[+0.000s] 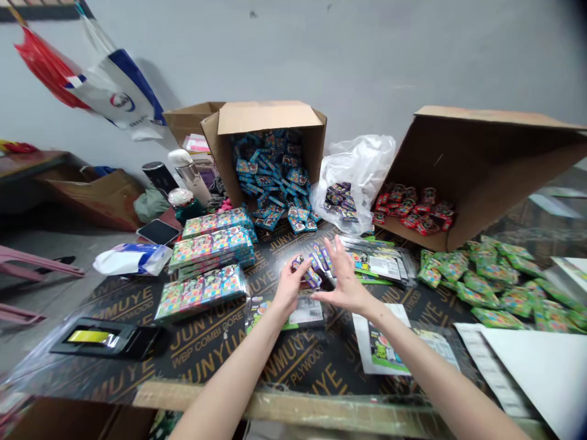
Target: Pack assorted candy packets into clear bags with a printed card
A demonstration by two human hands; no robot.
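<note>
My left hand [288,290] is closed on several small purple candy packets [313,272], held just above the middle of the table. Close beside them on the right, my right hand [345,282] has its thumb and fingers spread; its fingertips are near the packets, and whether they touch is unclear. Beneath my hands lies a printed clear bag [305,310] with a green and white label. To the right is a stack of similar printed bags [376,263]. Behind my hands, a clear plastic bag [362,165] holds more purple packets [340,200].
A cardboard box [270,116] of blue packets stands behind, another box [486,177] of red packets at right. Green packets [498,275] lie loose near it. Filled packs [202,293] are stacked on the left, near a tape dispenser [103,338] and bottles [190,174].
</note>
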